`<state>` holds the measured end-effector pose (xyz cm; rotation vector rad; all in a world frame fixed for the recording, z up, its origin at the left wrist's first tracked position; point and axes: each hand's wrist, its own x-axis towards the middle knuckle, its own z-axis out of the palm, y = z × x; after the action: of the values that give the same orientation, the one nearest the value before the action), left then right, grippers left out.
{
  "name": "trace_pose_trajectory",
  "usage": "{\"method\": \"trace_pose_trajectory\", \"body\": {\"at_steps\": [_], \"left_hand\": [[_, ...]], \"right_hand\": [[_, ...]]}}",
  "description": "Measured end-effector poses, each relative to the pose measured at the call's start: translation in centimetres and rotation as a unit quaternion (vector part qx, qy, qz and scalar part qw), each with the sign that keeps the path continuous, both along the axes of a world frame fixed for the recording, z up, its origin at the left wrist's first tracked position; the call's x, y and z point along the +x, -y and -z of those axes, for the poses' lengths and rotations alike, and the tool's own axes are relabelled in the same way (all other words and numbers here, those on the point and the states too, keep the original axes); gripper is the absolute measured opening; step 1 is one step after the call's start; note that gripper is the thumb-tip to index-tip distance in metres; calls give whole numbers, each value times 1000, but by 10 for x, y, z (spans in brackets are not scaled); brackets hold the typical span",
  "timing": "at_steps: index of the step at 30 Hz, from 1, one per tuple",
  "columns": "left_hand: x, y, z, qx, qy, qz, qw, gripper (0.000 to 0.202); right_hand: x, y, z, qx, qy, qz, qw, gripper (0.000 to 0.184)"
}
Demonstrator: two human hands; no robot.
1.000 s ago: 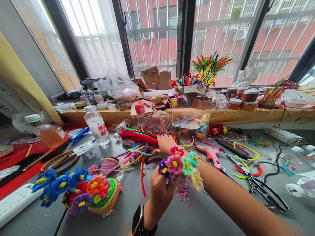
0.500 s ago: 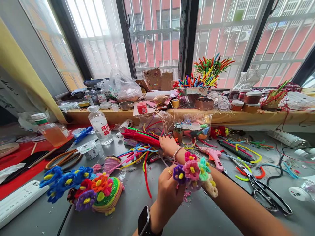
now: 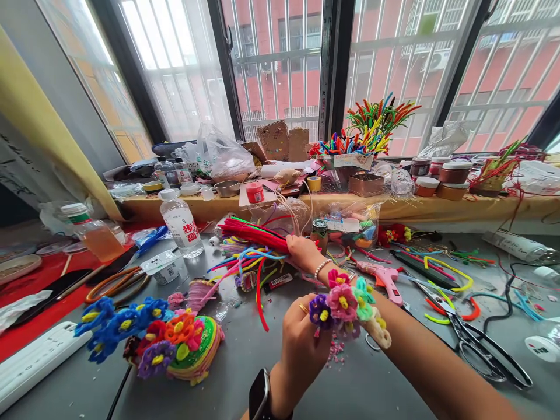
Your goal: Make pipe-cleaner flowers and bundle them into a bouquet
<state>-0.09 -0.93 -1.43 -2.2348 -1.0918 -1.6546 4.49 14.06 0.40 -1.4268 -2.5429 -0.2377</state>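
Low in the middle, my left hand, with a ring and a dark watch, is closed around a small bunch of pipe-cleaner flowers in purple, pink, mint and cream. Beyond it, my right hand, wearing a bead bracelet, reaches across and grips the right end of a bundle of red pipe cleaners. Blue, pink and yellow pipe cleaners lie loosely below that bundle. To the left, a round yarn-wrapped piece stands beside blue pipe-cleaner flowers and red, orange and purple ones.
Right of my forearm lie a pink glue gun and large scissors. A water bottle, a bottle of orange drink and a white power strip stand at left. Jars and pots crowd the wooden sill.
My right hand has shifted the red bundle slightly, and the loose pipe cleaners under it show more. My left hand keeps its hold on the flowers. The view has moved a little.
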Motion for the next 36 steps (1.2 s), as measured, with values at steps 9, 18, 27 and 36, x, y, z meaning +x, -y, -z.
{"method": "trace_pose_trajectory", "body": {"at_steps": [9,18,27,36], "left_hand": [[-1,0,2,-13,-5,-9,1000,11],[-2,1,-1,22,16,-31,999,16],[-3,2,0,20,19,-37,999,16],[-2,3,-2,32,12,-33,999,16]], "right_hand": [[7,-6,-40,36,-13,4,999,25],[18,-9,-70,73,-55,24,995,31],[20,-7,-70,78,-67,31,994,29],[19,-6,-63,75,-69,36,994,32]]}}
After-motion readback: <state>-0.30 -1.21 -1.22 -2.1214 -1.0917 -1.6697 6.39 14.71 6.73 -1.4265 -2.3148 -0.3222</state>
